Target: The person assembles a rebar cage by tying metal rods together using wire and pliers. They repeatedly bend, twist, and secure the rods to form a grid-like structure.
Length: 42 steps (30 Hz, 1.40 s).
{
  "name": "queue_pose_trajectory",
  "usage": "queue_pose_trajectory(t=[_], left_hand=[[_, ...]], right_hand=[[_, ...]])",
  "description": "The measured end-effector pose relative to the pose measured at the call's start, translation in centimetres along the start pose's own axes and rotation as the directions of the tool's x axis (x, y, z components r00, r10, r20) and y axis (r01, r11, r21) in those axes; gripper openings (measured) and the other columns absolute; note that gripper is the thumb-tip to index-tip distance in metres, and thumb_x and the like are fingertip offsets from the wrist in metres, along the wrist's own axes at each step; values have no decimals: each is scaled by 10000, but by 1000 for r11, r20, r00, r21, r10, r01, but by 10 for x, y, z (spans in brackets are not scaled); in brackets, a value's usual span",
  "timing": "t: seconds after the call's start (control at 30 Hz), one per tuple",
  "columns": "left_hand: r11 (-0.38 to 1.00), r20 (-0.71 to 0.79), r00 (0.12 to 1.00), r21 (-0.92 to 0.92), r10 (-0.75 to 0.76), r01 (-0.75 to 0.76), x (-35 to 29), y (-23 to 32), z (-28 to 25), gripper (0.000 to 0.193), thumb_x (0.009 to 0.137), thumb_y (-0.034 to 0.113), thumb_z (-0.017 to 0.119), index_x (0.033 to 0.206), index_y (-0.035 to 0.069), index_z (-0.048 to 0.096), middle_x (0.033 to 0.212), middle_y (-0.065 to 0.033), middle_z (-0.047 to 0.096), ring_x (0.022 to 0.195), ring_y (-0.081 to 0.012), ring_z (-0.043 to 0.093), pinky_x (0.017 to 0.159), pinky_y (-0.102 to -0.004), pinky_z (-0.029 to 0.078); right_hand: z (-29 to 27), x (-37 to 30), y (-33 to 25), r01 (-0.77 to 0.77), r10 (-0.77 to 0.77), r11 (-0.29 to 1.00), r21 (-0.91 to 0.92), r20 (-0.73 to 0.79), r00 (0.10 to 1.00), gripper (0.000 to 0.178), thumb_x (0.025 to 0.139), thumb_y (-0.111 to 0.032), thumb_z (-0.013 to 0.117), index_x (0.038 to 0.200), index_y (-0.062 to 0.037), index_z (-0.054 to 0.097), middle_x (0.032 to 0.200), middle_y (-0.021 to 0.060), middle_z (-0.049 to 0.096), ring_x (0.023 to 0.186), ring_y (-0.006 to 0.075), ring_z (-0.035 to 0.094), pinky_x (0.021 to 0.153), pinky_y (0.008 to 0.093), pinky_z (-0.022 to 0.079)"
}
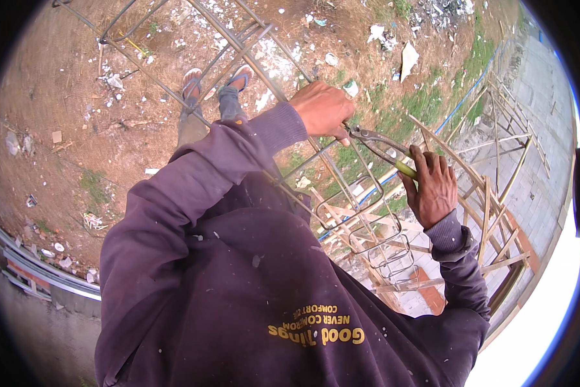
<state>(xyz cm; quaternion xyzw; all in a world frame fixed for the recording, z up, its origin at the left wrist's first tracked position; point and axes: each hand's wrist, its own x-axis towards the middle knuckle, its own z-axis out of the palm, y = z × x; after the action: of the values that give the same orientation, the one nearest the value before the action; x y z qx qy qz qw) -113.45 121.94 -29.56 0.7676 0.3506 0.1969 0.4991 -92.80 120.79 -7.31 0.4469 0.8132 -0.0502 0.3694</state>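
A long rebar cage (274, 87) of thin steel bars with bent stirrups runs aslant in front of me, from the upper left to the lower right. My left hand (322, 111) is closed around part of it, fingers curled downward, and what lies inside the fist is mostly hidden. My right hand (432, 187) grips the handles of metal pincers (375, 138) with a yellow-green sleeve on one handle. The pincers' jaws reach to the bar right beside my left thumb. Several rectangular stirrups (393, 229) hang around the bars below the pincers.
Reddish dirt ground (64, 116) with scattered scraps and grass patches lies around my sandalled feet (237, 79). Wooden planks and poles (490, 213) stand at the right, beside grey paving (535, 97). A blue hose (461, 106) crosses the grass. A wall edge (51, 264) runs at lower left.
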Motion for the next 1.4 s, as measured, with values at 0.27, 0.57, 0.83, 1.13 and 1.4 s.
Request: queue_pose_trajectory(t=[0.27,0.57,0.83,1.13,1.4], left_hand=[[1000,28,999,6,-16,16,3,-4,6,489,705,508,818,865,51,745,688,-141,676,726,-338,702,699,-460,537],[998,125,991,-26,-49,52,-9,-17,10,553,746,465,812,1136,88,702,994,-199,695,991,-355,676,871,-476,509],[983,-536,842,-110,64,-144,20,107,56,720,789,308,732,1395,74,422,1390,-232,442,1302,-391,444,1063,-538,378],[883,-260,959,-418,109,-213,70,67,47,295,858,259,676,970,-4,605,688,-169,590,659,-303,626,640,-429,474],[914,-269,962,-379,43,-147,58,82,13,491,795,229,814,1190,7,628,846,-93,676,806,-269,683,744,-382,531]], right_hand=[[-37,60,39,-443,-16,778,445,719,694,579,1034,-526,446,939,12,639,626,91,599,523,177,630,510,333,508],[-2,26,-5,-633,-90,457,625,740,666,383,925,-328,711,954,21,556,646,66,609,491,160,613,431,311,501],[-57,62,41,-514,-121,682,520,773,622,501,856,-213,792,1128,76,486,748,150,656,556,217,679,473,344,571],[-16,24,60,376,12,280,883,-395,919,511,941,-439,675,1088,49,712,1190,266,666,999,350,709,997,462,513],[32,77,9,633,649,-506,586,-226,727,453,984,-439,610,742,-62,546,591,66,540,505,198,540,512,328,472]])
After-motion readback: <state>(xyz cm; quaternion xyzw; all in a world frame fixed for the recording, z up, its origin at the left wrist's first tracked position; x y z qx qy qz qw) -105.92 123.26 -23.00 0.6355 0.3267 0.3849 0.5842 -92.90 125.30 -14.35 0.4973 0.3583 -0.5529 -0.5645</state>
